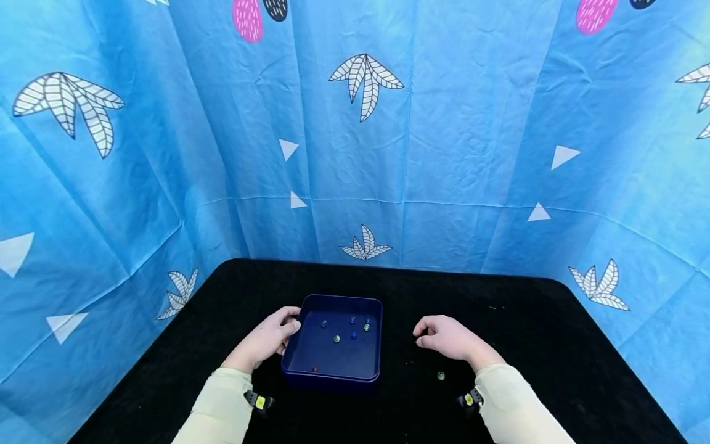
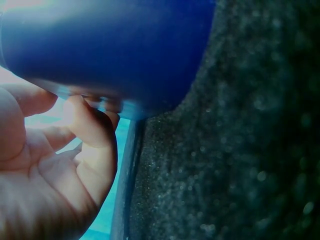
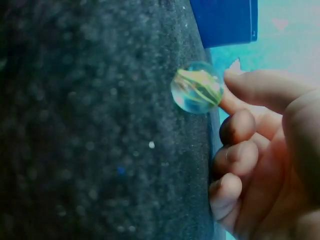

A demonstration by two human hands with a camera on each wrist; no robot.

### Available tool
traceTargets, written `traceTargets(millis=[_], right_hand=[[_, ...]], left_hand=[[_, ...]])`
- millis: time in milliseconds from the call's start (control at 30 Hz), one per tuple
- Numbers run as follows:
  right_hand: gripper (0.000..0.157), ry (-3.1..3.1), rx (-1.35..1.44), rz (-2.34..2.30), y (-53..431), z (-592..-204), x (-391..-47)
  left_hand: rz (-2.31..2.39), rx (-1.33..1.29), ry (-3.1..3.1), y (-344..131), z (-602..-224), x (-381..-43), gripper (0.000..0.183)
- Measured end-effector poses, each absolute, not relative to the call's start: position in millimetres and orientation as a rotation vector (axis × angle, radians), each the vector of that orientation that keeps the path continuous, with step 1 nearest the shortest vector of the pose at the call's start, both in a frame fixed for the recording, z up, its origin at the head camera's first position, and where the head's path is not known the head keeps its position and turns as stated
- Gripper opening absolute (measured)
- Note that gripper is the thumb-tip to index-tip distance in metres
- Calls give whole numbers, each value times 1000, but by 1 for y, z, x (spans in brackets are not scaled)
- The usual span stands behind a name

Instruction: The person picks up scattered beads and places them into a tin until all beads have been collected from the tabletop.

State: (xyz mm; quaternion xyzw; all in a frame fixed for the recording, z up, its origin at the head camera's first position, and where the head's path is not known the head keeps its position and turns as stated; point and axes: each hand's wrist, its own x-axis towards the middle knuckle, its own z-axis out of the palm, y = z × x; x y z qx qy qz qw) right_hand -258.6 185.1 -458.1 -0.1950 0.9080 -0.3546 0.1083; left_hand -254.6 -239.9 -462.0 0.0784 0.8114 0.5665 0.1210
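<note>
A dark blue, open-topped box (image 1: pixel 333 371) sits on the black table, with several glass marbles scattered over its floor, one a yellow-streaked marble (image 1: pixel 336 339). At the box's left side, my left hand (image 1: pixel 265 339) grips the wall, fingers curled against it. In the left wrist view the fingertips meet the blue side (image 2: pixel 115 50). My right hand (image 1: pixel 446 338) hovers right of the box, fingers loosely curled, thumb and index apart, nothing visible between them. A clear marble with yellow swirls (image 3: pixel 197 88) lies on the table near that wrist, apart from the hand; it partly hides the index finger.
Black cloth (image 1: pixel 527 345) covers the table, with small pale specks on it. Past its back edge hangs a blue patterned curtain (image 1: pixel 444 154), which also wraps round both sides. A black wrist camera (image 1: pixel 259 401) is strapped to the left wrist, another (image 1: pixel 470 399) to the right.
</note>
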Motion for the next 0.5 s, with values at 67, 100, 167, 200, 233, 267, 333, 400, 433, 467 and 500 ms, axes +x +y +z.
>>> traceTargets(millis=[67, 100, 167, 200, 233, 267, 333, 400, 433, 467, 500], right_hand=[[14, 2665, -579, -1027, 186, -460, -258], [13, 2665, -580, -1018, 187, -460, -259], [12, 2665, -589, -1009, 187, -462, -259], [12, 2669, -597, -1006, 187, -463, -259], [12, 2668, -601, -1002, 187, -463, -260], [12, 2667, -605, -1002, 187, -464, -260], [12, 2668, -616, -1000, 186, -465, -260], [12, 2674, -623, -998, 187, -465, -261], [11, 2676, -623, -999, 187, -465, -261], [11, 2681, -625, -1000, 187, -466, -261], [11, 2686, -626, -1002, 188, -466, -262]], left_hand=[[1658, 239, 2366, -240, -462, -255, 46], [1658, 242, 2366, -240, -463, -256, 46], [1657, 239, 2371, -240, -463, -256, 46], [1657, 237, 2372, -240, -463, -256, 46], [1657, 235, 2373, -240, -462, -256, 45], [1656, 234, 2373, -240, -462, -255, 45], [1654, 235, 2370, -240, -462, -254, 45], [1656, 241, 2367, -240, -461, -254, 46], [1657, 241, 2367, -240, -460, -253, 45], [1658, 241, 2367, -239, -460, -253, 46], [1659, 242, 2368, -239, -460, -253, 46]])
